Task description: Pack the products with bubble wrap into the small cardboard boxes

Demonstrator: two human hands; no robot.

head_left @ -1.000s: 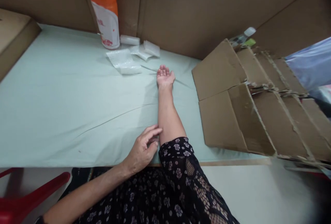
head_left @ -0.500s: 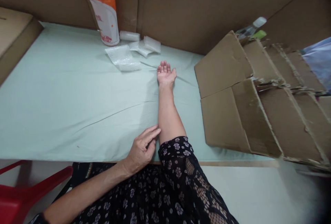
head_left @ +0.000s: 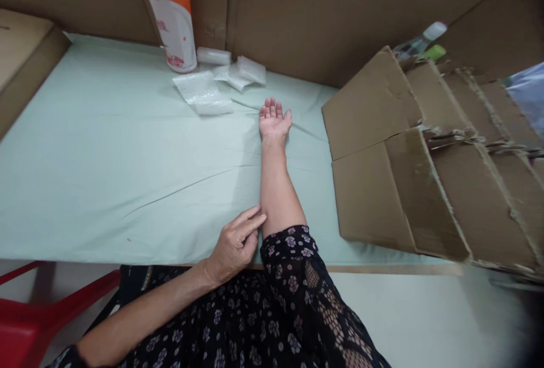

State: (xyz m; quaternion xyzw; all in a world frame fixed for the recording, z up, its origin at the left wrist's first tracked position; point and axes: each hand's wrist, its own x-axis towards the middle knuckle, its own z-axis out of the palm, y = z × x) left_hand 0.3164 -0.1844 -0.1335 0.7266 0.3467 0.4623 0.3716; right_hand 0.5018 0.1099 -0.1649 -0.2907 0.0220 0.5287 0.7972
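My right hand (head_left: 275, 120) lies palm up on the pale green tablecloth (head_left: 127, 147), fingers a little curled, thumb out to the right, holding nothing. Its bare forearm stretches away from me, below it a black flowered sleeve. Near the table's front edge my left hand (head_left: 238, 243) is open, with its fingertips against the inner side of my right forearm by the elbow. Beyond my right hand, to the left, lie several pieces of bubble wrap (head_left: 203, 93). Behind them stands an orange and white bottle (head_left: 176, 22), its top cut off by the frame.
On the right, cardboard compartments (head_left: 374, 187) stand in rows, with a clear bottle (head_left: 420, 39) behind their far corner. A cardboard box (head_left: 29, 62) is at the left edge. Cardboard panels (head_left: 297, 17) wall the back. A red plastic stool (head_left: 25, 322) is at lower left.
Both hands keep nearly the same pose, the left fingertips staying at the right forearm. The view has shifted very slightly.
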